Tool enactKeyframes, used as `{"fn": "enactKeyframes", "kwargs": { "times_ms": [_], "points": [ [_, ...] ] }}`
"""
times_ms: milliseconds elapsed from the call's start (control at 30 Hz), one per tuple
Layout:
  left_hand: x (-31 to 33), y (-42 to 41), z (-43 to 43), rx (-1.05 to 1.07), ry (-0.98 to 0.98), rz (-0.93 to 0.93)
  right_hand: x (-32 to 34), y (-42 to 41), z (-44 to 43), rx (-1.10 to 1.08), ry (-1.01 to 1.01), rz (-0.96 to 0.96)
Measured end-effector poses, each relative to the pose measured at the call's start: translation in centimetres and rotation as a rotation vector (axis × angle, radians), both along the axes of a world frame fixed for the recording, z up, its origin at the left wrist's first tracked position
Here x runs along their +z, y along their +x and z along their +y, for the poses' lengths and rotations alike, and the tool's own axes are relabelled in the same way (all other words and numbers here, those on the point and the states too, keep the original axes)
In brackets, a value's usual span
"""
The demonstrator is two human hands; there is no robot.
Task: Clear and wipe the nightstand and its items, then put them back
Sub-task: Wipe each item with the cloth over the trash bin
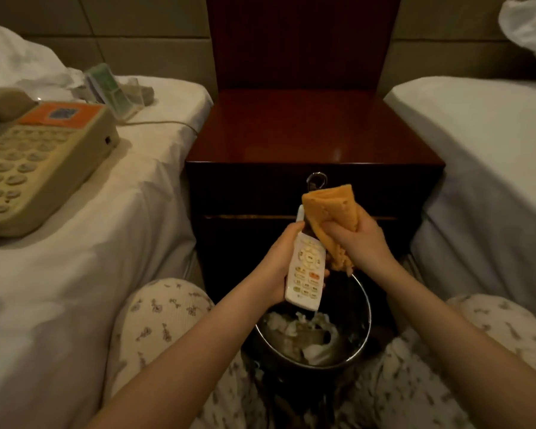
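The left hand point(279, 263) grips a white remote point(305, 274) from its left side, fingers curled round the body and buttons facing up. The right hand point(364, 243) is clenched round a bunched orange cloth point(331, 209), which lies against the remote's upper right edge and covers part of its top end. Both are held in the air over a round metal bin point(365, 308) on the floor, which has crumpled white tissue point(313, 348) inside. The person's knees, in patterned trousers point(164, 320), sit to either side of the bin. Just beyond the hands stands the dark wooden nightstand point(260, 193), with a metal ring handle point(316, 178) on its front and a glossy reddish counter point(307, 128) on top. On the bed point(106, 243) to the left lie a beige telephone point(44, 156), its cord point(161, 122) and, farther back, a green packet point(106, 85). A second bed point(492, 150) is on the right, with a white pillow point(529, 29) at its head.
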State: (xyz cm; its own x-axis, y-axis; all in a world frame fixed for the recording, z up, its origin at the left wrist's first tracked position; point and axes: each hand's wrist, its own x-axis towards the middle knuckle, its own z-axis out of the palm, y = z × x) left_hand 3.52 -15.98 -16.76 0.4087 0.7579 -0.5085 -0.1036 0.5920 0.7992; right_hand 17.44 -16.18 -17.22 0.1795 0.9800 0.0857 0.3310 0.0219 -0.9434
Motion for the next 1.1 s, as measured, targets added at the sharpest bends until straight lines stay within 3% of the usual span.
{"fn": "enactKeyframes", "kwargs": {
  "times_ms": [200, 300, 433, 567, 633, 700, 767, 833, 967, 1033, 1100],
  "points": [
    [-1.4, 0.2, 0.6, 0.188, -0.136, -0.079, -1.7, -2.5, 0.6, 0.143, 0.113, -0.191],
    [-1.4, 0.2, 0.5, 0.154, -0.139, -0.116, -2.4, -2.4, 0.6, 0.167, 0.161, -0.241],
    [-1.7, 0.5, 0.2, 0.072, -0.114, -0.004, -2.9, -1.8, 0.7, 0.074, 0.105, -0.211],
    [-2.1, 1.0, 0.0, -0.017, -0.107, 0.11, -2.6, -0.4, 1.1, -0.112, 0.094, -0.357],
    [-2.2, 1.1, -0.2, -0.035, -0.078, 0.122, -2.3, -0.2, 0.9, -0.151, 0.125, -0.219],
    [-2.5, 1.2, -0.1, 0.011, -0.028, 0.11, -2.2, -0.9, 0.3, -0.034, 0.125, -0.094],
    [-2.8, 1.2, -0.1, 0.057, 0.022, 0.104, -3.0, -1.5, 0.1, 0.086, 0.105, -0.179],
    [-2.9, 1.2, -0.3, 0.046, 0.025, 0.117, -3.7, -1.5, 0.3, 0.042, 0.063, -0.231],
    [-2.7, 1.4, -1.0, -0.009, 0.027, 0.165, -3.6, -0.6, 1.0, -0.146, 0.101, -0.202],
    [-2.6, 1.5, -1.1, 0.02, 0.049, 0.186, -3.3, -0.8, 0.8, -0.129, 0.128, -0.09],
    [-2.5, 1.4, -1.0, 0.041, 0.065, 0.195, -3.6, -1.2, 0.5, -0.031, 0.124, -0.147]
  ]
}}
